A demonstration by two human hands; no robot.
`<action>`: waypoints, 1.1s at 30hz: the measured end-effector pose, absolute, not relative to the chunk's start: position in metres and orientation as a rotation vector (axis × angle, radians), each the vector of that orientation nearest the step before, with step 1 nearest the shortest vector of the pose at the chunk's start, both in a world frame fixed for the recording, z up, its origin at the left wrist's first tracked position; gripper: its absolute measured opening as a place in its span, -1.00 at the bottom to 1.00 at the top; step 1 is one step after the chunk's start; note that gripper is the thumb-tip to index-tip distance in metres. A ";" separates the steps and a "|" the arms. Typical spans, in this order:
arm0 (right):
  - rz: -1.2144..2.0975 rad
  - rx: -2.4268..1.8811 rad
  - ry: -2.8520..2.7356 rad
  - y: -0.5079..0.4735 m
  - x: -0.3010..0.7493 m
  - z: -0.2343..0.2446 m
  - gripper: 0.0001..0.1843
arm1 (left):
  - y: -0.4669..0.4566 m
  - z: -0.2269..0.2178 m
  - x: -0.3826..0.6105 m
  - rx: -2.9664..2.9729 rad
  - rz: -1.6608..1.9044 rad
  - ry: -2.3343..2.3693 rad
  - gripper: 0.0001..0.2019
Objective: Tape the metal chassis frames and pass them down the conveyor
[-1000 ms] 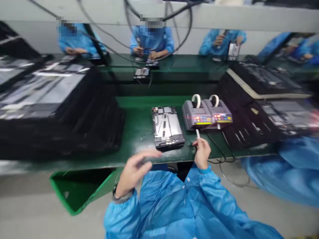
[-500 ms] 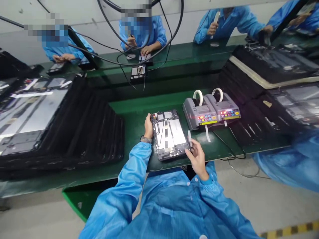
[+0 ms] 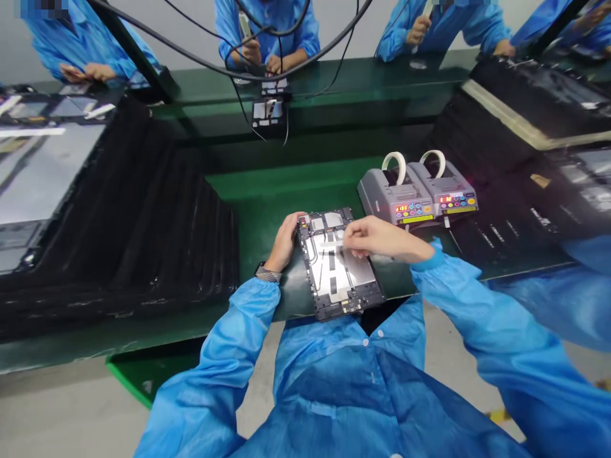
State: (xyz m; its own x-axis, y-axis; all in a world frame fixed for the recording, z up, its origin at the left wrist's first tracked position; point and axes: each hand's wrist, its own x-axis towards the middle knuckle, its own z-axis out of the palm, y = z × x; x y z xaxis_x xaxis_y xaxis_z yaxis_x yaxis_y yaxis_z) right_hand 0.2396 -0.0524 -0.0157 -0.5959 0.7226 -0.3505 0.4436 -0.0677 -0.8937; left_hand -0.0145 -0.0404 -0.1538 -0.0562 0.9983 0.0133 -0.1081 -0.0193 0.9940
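Note:
An opened tablet (image 3: 341,273), its silver battery area and black boards bare, lies at the table's front edge, slightly turned. My left hand (image 3: 285,242) is closed on its upper left edge, fingers partly hidden behind the corner. Over the upper middle of the tablet, my right hand (image 3: 365,236) pinches the right end of a short whitish strip of tape (image 3: 331,245). The strip lies across or just above the silver area; whether it touches is unclear. Right behind stand two grey tape dispensers (image 3: 398,194) with white rolls and lit displays.
Black trays (image 3: 191,235) are stacked at left, with a large opened device (image 3: 48,165) on top. More dark trays and parts (image 3: 506,121) fill the right side. Cables (image 3: 329,48) hang overhead. Across the bench, several people in blue work clothes (image 3: 267,32) sit working.
My right hand has moved from the tablet's lower right corner up over its upper middle, carrying a tape strip. The long tape end at the left dispenser is gone. The camera view has shifted.

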 end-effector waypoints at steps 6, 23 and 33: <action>1.873 -1.367 -2.112 -0.011 0.188 -0.031 -0.85 | -0.055 -0.153 -0.028 0.987 1.240 1.015 -0.53; 1.871 -1.526 -2.072 -0.005 0.182 -0.024 -0.79 | -0.059 -0.138 -0.040 1.095 0.991 0.935 -0.22; 1.912 -1.441 -1.998 -0.006 0.186 -0.029 -0.82 | -0.056 -0.143 -0.043 1.078 1.006 0.938 -0.28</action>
State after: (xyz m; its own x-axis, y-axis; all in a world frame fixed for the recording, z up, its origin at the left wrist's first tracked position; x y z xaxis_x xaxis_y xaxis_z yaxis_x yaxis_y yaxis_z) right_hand 0.1862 -0.0062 -0.0289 -0.5727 0.6060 -0.5521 0.5782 -0.1788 -0.7960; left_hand -0.0427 -0.0556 -0.1434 0.2718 0.9560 -0.1106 -0.1772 0.1627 0.9706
